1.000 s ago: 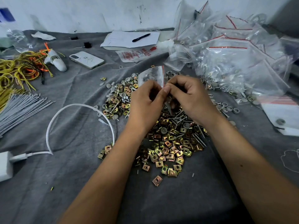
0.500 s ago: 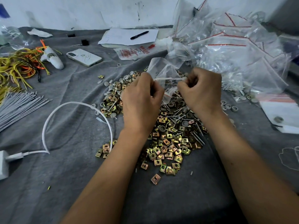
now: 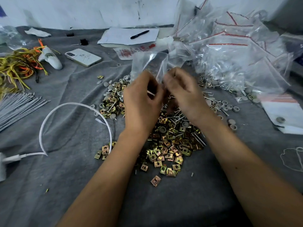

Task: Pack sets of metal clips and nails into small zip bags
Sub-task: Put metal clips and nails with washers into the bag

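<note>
step: opening small zip bag (image 3: 148, 63) | left hand (image 3: 142, 102) and right hand (image 3: 183, 90) each pinch its mouth, bag raised above clip-and-nail pile (image 3: 168, 141) on surface (image 3: 65, 185) | advice: part lips fully, keep mouth upward before loading; contents unclear through blur

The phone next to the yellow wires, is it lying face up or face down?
Face down. The phone lies flat on the grey cloth with its white back up; the camera block shows at its far left corner.

Grey cloth-covered tabletop (image 3: 49, 185), clips (image 3: 165, 154), screws (image 3: 178, 117), zip bags (image 3: 232, 59), phone (image 3: 82, 57), cable (image 3: 49, 122), papers (image 3: 124, 36), pen (image 3: 139, 34), yellow ties (image 3: 14, 66)
</note>
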A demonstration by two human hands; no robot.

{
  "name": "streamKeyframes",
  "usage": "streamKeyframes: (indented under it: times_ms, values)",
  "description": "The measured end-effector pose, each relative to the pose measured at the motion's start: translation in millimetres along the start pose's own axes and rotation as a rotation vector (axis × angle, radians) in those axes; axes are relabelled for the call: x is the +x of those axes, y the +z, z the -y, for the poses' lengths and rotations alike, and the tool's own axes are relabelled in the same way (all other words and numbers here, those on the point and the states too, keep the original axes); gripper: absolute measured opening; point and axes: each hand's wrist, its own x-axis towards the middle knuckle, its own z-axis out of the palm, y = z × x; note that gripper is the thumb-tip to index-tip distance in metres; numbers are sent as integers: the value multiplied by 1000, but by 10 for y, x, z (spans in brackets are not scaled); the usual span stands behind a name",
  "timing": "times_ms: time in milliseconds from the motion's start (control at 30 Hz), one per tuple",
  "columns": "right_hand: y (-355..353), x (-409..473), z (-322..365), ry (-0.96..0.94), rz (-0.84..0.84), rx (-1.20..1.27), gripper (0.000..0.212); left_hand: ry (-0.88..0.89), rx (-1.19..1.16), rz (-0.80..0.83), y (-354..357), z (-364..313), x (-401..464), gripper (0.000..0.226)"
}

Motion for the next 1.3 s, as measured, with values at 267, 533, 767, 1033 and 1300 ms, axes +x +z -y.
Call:
streamKeyframes:
  times_ms: [267, 533, 767, 1033, 1300]
  values:
    - [7, 52, -91, 41, -151, -113, 9, -203, -142, 51, 54, 30, -25, 17]
    - [-210, 67, -61, -136, -442, -512, 21, -33, 103, -260, -183, -19, 86, 9]
    - [-214, 49, -60, -99, -84, -335, 49, 321, 253, -359, -258, -97, 76, 8]
    - [-190, 75, -53, 106, 203, -1250, 41, -1, 501, 189, -101, -17, 19, 8]
    - [-132, 82, -51, 216, 147, -1369, 29, -28, 372, 376, -141, -12, 11, 10]
